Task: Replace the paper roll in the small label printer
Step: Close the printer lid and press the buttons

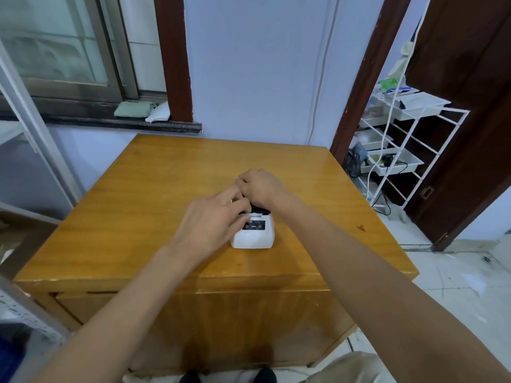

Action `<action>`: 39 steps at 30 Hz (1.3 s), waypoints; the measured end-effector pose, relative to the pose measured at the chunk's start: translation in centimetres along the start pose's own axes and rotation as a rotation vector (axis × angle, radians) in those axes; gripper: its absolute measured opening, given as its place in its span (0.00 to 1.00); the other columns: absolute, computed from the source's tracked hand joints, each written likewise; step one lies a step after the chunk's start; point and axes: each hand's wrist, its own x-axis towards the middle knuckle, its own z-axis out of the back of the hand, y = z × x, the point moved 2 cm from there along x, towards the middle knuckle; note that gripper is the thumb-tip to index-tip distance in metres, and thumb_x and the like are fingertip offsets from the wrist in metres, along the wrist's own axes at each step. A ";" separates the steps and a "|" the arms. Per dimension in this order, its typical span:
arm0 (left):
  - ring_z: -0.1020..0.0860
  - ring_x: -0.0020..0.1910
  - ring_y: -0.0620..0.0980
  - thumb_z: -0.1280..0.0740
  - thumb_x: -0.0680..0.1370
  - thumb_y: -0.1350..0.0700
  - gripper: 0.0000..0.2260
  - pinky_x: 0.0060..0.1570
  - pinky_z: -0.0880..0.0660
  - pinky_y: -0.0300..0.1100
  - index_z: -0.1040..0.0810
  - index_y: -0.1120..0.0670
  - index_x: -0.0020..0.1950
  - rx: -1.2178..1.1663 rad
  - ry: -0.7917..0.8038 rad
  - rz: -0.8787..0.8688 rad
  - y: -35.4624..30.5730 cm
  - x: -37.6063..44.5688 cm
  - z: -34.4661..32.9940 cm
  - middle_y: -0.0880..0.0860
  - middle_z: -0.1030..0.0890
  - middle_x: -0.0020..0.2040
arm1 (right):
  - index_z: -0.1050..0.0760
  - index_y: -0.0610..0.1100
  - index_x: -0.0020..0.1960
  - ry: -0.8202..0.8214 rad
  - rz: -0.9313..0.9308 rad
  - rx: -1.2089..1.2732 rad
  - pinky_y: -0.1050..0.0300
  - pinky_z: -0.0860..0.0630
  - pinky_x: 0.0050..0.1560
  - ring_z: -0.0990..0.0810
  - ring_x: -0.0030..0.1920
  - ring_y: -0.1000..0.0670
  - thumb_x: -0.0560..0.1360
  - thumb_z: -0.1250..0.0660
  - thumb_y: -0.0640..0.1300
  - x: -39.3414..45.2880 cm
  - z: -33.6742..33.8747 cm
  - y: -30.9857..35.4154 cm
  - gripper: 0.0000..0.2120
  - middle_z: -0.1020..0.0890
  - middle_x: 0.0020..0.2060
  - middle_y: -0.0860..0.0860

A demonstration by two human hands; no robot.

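White plastic and small, one label printer sits on the honey-coloured wooden table, and both of your bare hands meet at its far end. Your left hand lies flat over the printer's left side and top, fingers stretched forward and fairly wide, touching the casing; the printer's body shows just to the right of and below that palm. Your right hand is curled just beyond the printer's far edge, knuckles up, fingers bent narrowly downward onto a black part at the top of the machine. Whether those fingers actually pinch something cannot be told, because the hand itself covers them. The far half of the printer is hidden under both hands, so any paper roll there cannot be made out. A dark panel with small markings faces you on the near upper face, too small to read, and a thin orange strip shows on the printer's right side. Counted: one printer, two hands, one table.
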 end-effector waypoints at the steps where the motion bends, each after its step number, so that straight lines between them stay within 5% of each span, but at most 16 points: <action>1: 0.27 0.31 0.50 0.25 0.78 0.54 0.03 0.23 0.39 0.39 0.17 0.49 0.46 0.008 -0.032 0.002 -0.4 0.0 -0.3 0.47 0.19 0.46 | 0.32 0.46 0.31 -0.006 -0.008 0.005 0.52 0.35 0.34 0.25 0.38 0.41 0.81 0.44 0.49 -0.1 0.1 0.0 0.21 0.23 0.32 0.48; 8: 0.26 0.30 0.51 0.24 0.72 0.66 0.10 0.28 0.43 0.42 0.22 0.54 0.42 0.182 -0.224 0.066 -1.8 -1.2 -1.5 0.50 0.22 0.38 | 0.18 0.42 0.43 0.005 -0.010 0.032 0.52 0.24 0.41 0.17 0.45 0.41 0.81 0.45 0.50 -0.1 0.3 0.2 0.21 0.14 0.41 0.47; 13: 0.28 0.38 0.53 0.31 0.73 0.72 0.11 0.32 0.34 0.45 0.23 0.56 0.44 0.203 -0.264 -0.163 -1.9 -1.2 -2.3 0.53 0.20 0.43 | 0.18 0.39 0.44 0.027 -0.009 0.050 0.53 0.28 0.38 0.17 0.46 0.40 0.80 0.45 0.49 0.4 0.5 0.2 0.21 0.14 0.42 0.45; 18: 0.29 0.36 0.52 0.30 0.70 0.73 0.13 0.29 0.38 0.44 0.23 0.55 0.42 0.170 -0.226 -0.105 -1.7 -2.1 -2.5 0.51 0.23 0.40 | 0.18 0.38 0.43 0.029 -0.016 0.037 0.54 0.31 0.35 0.19 0.42 0.40 0.81 0.45 0.49 0.1 0.5 0.1 0.21 0.15 0.40 0.44; 23: 0.23 0.37 0.49 0.31 0.81 0.62 0.08 0.21 0.33 0.45 0.21 0.52 0.44 0.061 -0.242 -0.028 -1.6 -3.7 -1.7 0.47 0.19 0.42 | 0.25 0.42 0.35 0.020 -0.015 0.037 0.54 0.35 0.33 0.24 0.36 0.43 0.81 0.45 0.50 -0.5 0.4 0.2 0.20 0.20 0.34 0.48; 28: 0.21 0.46 0.47 0.30 0.81 0.51 0.09 0.20 0.32 0.40 0.16 0.49 0.60 -0.048 -0.137 0.001 -1.5 -3.2 -1.2 0.48 0.19 0.53 | 0.32 0.46 0.30 0.012 -0.010 0.043 0.54 0.37 0.33 0.30 0.33 0.45 0.81 0.45 0.49 -0.8 0.7 0.5 0.21 0.25 0.29 0.49; 39: 0.18 0.50 0.47 0.31 0.80 0.48 0.10 0.24 0.26 0.44 0.13 0.48 0.57 -0.157 -0.142 0.046 -1.1 -3.5 -1.2 0.44 0.17 0.57 | 0.29 0.45 0.32 0.017 -0.015 0.027 0.53 0.37 0.33 0.28 0.35 0.43 0.81 0.45 0.50 -1.5 1.0 0.8 0.20 0.23 0.33 0.48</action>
